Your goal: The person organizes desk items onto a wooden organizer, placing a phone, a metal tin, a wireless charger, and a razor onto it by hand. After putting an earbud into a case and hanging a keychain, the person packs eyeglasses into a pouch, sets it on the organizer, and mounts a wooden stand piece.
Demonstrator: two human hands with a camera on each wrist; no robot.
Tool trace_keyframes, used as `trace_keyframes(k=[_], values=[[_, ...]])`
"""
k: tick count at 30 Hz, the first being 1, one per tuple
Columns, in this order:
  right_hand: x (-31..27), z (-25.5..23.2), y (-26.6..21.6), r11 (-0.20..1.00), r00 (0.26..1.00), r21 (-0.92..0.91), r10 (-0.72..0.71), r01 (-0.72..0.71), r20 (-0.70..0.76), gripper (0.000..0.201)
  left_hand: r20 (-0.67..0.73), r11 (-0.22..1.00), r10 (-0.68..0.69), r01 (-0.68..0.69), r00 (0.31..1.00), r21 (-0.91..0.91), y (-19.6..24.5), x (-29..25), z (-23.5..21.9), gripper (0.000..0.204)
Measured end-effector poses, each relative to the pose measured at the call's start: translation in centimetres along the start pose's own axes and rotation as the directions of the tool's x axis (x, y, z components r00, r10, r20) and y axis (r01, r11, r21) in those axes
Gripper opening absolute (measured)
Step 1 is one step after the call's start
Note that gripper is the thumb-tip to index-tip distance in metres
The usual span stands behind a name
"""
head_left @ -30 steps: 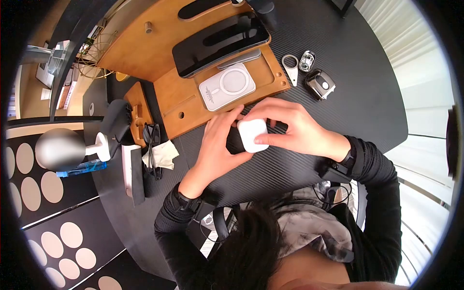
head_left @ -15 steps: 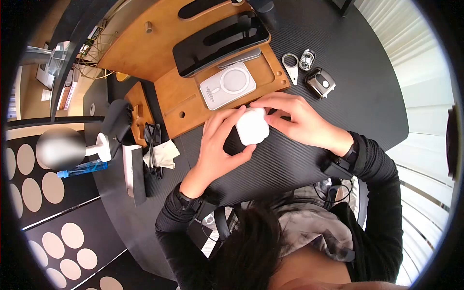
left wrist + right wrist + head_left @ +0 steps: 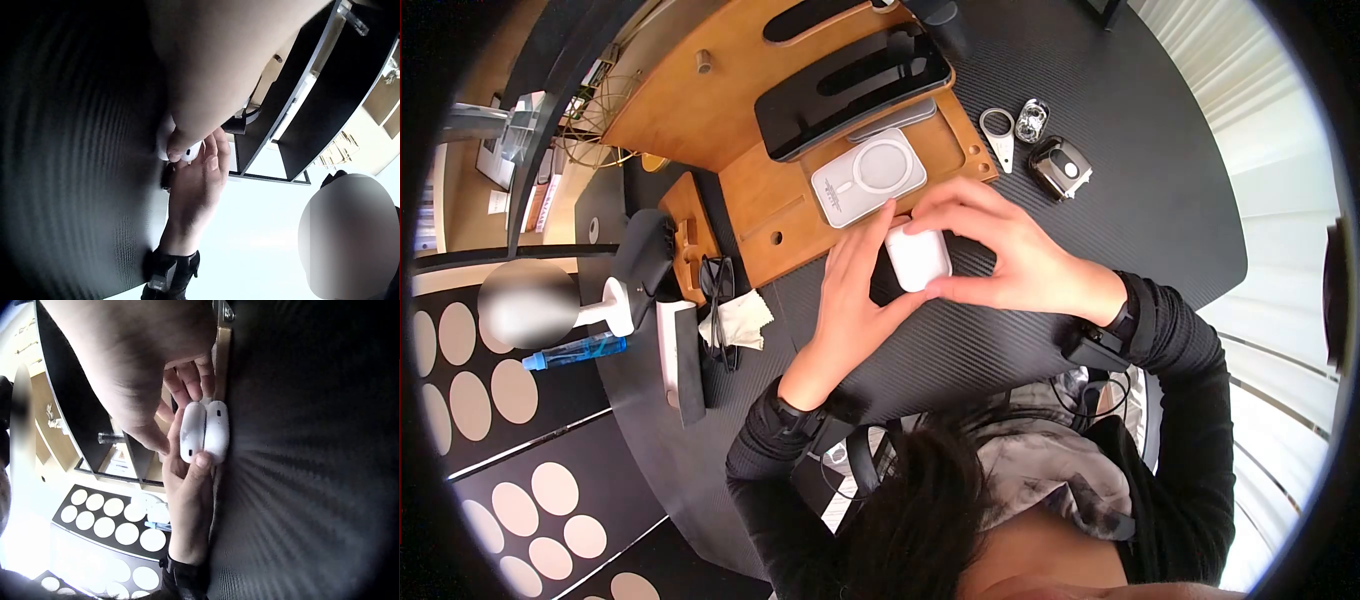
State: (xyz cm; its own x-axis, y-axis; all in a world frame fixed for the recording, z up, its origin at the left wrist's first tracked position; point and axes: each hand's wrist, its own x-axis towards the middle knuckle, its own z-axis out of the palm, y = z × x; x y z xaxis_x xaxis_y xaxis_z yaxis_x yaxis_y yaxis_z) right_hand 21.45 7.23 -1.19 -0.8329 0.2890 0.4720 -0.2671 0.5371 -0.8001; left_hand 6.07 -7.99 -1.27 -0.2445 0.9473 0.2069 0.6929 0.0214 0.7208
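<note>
In the head view a rounded white case [image 3: 921, 262] is held just above the dark desk, between both hands. My left hand [image 3: 852, 300] grips it from the left, thumb at its lower edge. My right hand [image 3: 1025, 258] spans it from the right, fingers over the upper part and thumb near the lower corner. The right wrist view shows two rounded white parts side by side, a left one [image 3: 192, 432] and a right one [image 3: 217, 432], each with a small dark mark; whether they are joined cannot be told. There my left thumb [image 3: 200, 464] presses their lower end.
Beyond the hands stands a wooden organizer [image 3: 755, 245] bearing a black phone [image 3: 855, 95] and a pale magnetic power pack [image 3: 870, 177]. Right of it lie a ring-shaped tag [image 3: 999, 135], a clear case [image 3: 1032, 120] and a black case [image 3: 1060, 168]. Glasses [image 3: 718, 310] and cloth [image 3: 745, 320] lie left.
My right thumb has moved from the case's upper right side down to its lower corner, and the right fingers now reach over its top. The case has shifted slightly left and up.
</note>
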Motion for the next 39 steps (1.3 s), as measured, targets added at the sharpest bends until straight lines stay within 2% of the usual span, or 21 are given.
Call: trace_keyframes(k=[1,3,5,9,14,18,21,23,25,30,33,39], values=[[-0.1,0.1,0.0,0.998,0.999,-0.046,-0.043,0.044,0.018,0.044,-0.01,1.0,0.012,-0.011,1.0,0.009,0.0,0.1,0.1,0.083],[-0.2,0.2,-0.1,0.998,0.999,-0.061,-0.028,0.031,0.046,0.043,-0.021,1.0,0.022,-0.021,1.0,0.018,-0.2,0.2,0.1,0.083],[-0.2,0.0,-0.4,0.997,0.997,-0.069,0.049,-0.045,0.055,0.041,0.006,0.98,0.151,-0.151,0.989,0.13,-0.4,0.3,0.1,0.084],[0.0,-0.4,-0.1,0.998,0.996,-0.055,-0.003,0.008,0.085,0.041,-0.004,0.98,0.149,-0.147,0.989,0.132,-0.1,0.1,0.1,0.084],[0.0,-0.5,0.1,0.999,0.991,0.043,0.021,-0.027,0.133,0.042,-0.017,0.981,0.104,-0.1,0.994,0.165,0.7,-0.1,0.2,0.08],[-0.1,-0.5,0.4,0.988,0.985,0.15,0.017,-0.043,0.17,0.046,-0.04,0.981,0.122,-0.114,0.992,0.16,0.8,-0.3,-0.1,0.072],[-0.2,-0.1,0.5,0.984,0.981,0.177,-0.032,-0.003,0.191,0.046,-0.045,0.969,0.137,-0.125,0.99,0.215,0.0,-0.7,-1.1,0.073],[-0.4,0.5,0.9,0.989,0.981,0.147,-0.03,0.001,0.192,0.046,-0.023,0.967,0.149,-0.141,0.989,0.21,0.6,-0.8,-1.2,0.075],[-0.4,0.7,0.9,0.992,0.989,0.126,-0.003,-0.016,0.147,0.045,-0.002,0.997,-0.075,0.075,0.997,0.0,1.9,-1.1,-0.8,0.075],[-0.6,0.7,0.6,0.991,0.989,0.108,0.06,-0.075,0.136,0.046,0.024,1.0,-0.019,0.019,1.0,-0.004,0.9,-0.9,-1.0,0.068],[-0.7,0.9,1.0,0.997,0.993,0.08,0.013,-0.022,0.114,0.046,0.043,1.0,0.016,-0.017,0.999,0.01,0.8,-0.9,-1.2,0.068],[-0.5,1.0,0.0,0.987,0.986,0.091,0.122,-0.133,0.111,0.049,0.037,0.998,0.042,-0.044,0.998,0.037,0.7,-0.7,-1.3,0.063]])
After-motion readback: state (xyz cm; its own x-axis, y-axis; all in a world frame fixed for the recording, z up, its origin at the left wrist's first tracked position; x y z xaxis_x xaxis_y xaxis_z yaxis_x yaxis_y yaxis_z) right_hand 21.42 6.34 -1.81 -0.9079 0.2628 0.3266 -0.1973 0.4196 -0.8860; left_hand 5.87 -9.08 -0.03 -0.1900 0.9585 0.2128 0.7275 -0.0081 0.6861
